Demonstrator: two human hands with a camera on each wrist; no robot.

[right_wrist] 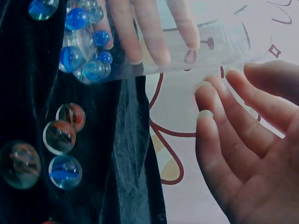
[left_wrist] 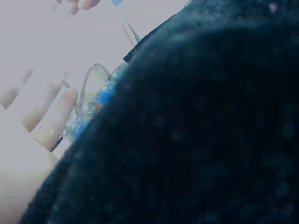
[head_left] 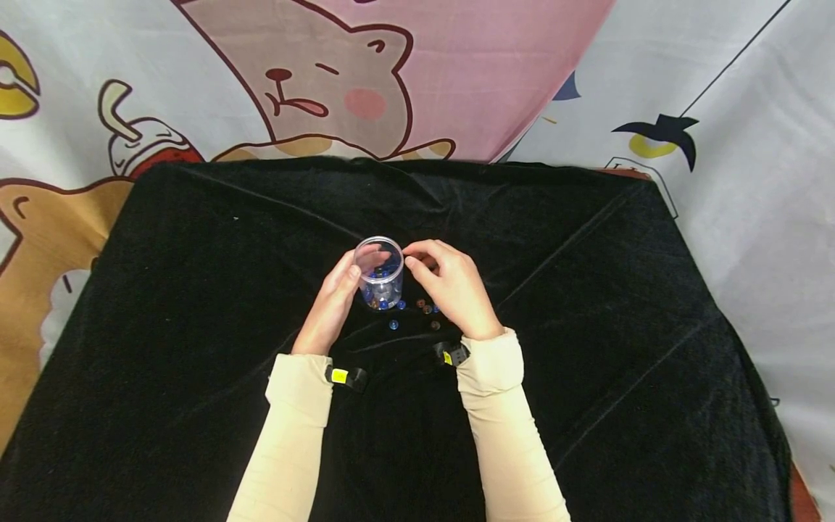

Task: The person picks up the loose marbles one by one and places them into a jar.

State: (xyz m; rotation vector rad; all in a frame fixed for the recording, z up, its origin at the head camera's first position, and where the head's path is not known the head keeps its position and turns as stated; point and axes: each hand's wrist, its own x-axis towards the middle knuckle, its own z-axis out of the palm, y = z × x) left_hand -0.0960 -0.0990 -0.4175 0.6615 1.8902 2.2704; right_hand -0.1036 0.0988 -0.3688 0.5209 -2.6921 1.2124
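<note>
A clear plastic jar [head_left: 391,284] stands on the black cloth with its mouth tilted toward the head camera. Blue and orange-streaked glass marbles [right_wrist: 76,18] lie at its bottom. My left hand [head_left: 335,303] grips the jar from the left, thumb at the near side and fingers round the far side. My right hand [head_left: 457,286] is at the jar's right rim, thumb and index fingertips close together; no marble shows between them in the right wrist view. Beside the jar lie loose marbles, among them a blue one [head_left: 394,325] and an orange-streaked one [head_left: 435,325].
Black cloth [head_left: 215,290] with folds covers the table. Behind it hangs a printed curtain [head_left: 483,72] with cartoon animals. Dark cloth [left_wrist: 196,130] fills much of the left wrist view, whose rest is overexposed.
</note>
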